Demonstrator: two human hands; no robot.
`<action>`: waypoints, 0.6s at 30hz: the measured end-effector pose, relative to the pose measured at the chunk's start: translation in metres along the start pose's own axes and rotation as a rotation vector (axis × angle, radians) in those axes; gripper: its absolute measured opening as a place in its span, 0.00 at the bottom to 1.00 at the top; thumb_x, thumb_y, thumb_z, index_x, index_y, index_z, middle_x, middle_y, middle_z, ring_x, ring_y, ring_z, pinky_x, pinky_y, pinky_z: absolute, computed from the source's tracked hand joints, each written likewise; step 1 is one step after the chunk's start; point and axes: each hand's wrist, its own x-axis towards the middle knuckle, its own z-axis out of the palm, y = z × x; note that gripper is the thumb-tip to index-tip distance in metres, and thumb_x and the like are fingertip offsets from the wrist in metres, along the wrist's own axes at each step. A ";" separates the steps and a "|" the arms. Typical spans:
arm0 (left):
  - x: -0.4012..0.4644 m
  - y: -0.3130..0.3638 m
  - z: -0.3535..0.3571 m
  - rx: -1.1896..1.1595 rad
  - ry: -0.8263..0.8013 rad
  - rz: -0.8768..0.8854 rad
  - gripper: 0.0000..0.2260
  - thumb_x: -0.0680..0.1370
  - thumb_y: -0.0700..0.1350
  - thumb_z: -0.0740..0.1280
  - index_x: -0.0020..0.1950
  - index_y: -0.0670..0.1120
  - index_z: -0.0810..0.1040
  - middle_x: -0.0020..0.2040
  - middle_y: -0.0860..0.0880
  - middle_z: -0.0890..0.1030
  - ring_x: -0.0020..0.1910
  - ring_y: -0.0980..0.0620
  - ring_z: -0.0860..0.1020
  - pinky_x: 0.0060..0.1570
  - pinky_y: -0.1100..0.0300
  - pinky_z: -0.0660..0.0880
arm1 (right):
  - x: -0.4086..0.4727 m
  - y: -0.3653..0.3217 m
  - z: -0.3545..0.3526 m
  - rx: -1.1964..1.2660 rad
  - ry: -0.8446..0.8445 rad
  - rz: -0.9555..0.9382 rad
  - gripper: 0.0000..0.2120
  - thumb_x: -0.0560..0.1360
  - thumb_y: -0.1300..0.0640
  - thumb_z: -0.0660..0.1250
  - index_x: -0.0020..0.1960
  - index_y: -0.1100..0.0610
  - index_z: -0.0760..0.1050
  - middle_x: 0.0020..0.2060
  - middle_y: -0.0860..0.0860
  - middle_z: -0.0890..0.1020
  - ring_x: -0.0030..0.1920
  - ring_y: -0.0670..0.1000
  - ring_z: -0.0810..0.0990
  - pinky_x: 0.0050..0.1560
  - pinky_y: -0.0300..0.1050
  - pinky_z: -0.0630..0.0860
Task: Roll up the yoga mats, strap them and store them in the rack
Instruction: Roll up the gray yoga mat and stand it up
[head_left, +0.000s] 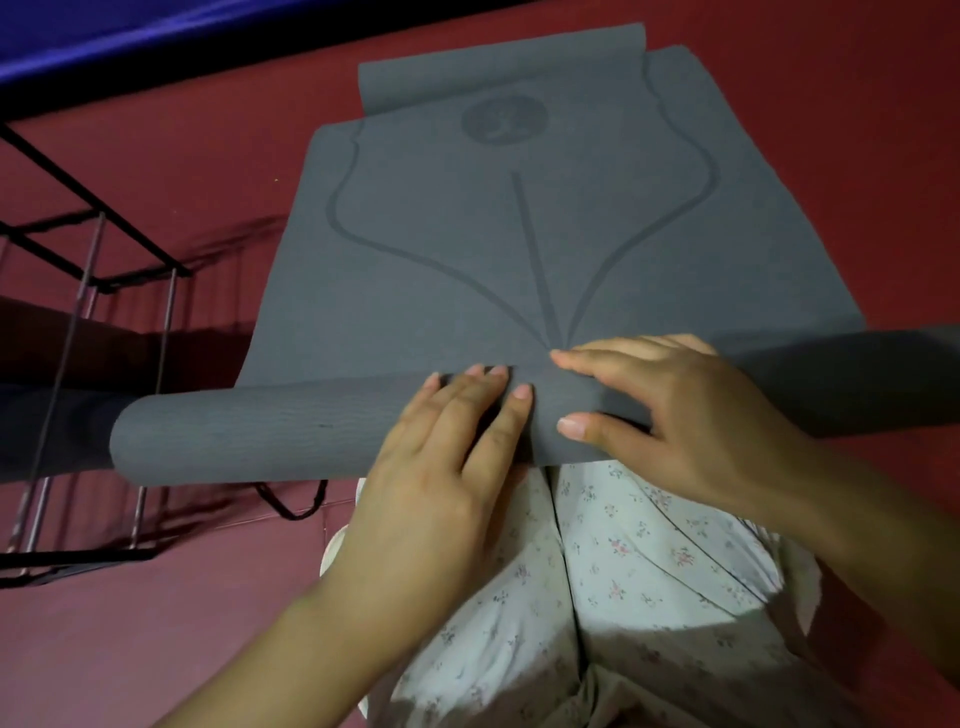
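— What stands at the far left?

— A black metal rack (88, 291) with thin silver uprights, on the red floor (156, 623). A dark strip of blue fabric (156, 36) runs along the far left edge behind it. Near the rack's right side a black strap (291, 501) lies looped on the floor, just under the rolled end of the mat.

— And the mat itself?

— A grey yoga mat (467, 249) lies on the floor in the middle, stretching away from the person. Its near end is rolled into a tube (249, 431) that runs left to right across the person's knees; the far part is still flat, with curved printed lines and a round emblem (504, 119). A second grey mat edge (498, 62) shows beyond it at the far end.

— Where are the hands?

— Both rest on top of the roll, near its middle. The left hand (441, 467) lies palm down, its grip released, fingers straight and pressing the roll. Just to its right, the right hand (670, 405) spans the roll with fingers spread and the thumb out on the near side, also pressing flat, its grip released.

— Anything nearer?

— The person's pale floral trousers (597, 597), knees tucked against the roll.
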 end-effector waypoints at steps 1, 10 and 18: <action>-0.001 0.000 0.000 0.007 -0.003 0.003 0.22 0.75 0.38 0.68 0.69 0.37 0.71 0.65 0.38 0.74 0.67 0.40 0.71 0.68 0.44 0.64 | -0.002 -0.001 0.001 -0.021 0.013 -0.006 0.26 0.73 0.39 0.58 0.64 0.53 0.76 0.59 0.48 0.80 0.59 0.49 0.77 0.62 0.46 0.66; -0.005 0.007 0.002 0.121 -0.020 -0.039 0.27 0.77 0.54 0.62 0.71 0.38 0.68 0.71 0.40 0.68 0.72 0.44 0.66 0.67 0.41 0.61 | -0.063 -0.015 0.027 -0.210 0.170 -0.029 0.24 0.78 0.51 0.55 0.72 0.59 0.61 0.73 0.54 0.62 0.74 0.52 0.58 0.73 0.56 0.54; 0.016 -0.002 0.003 0.136 -0.095 -0.076 0.37 0.77 0.66 0.52 0.72 0.37 0.66 0.72 0.40 0.67 0.73 0.44 0.63 0.69 0.41 0.58 | -0.041 0.001 0.023 -0.271 0.113 -0.046 0.26 0.80 0.46 0.51 0.73 0.58 0.58 0.74 0.53 0.61 0.74 0.51 0.57 0.73 0.52 0.55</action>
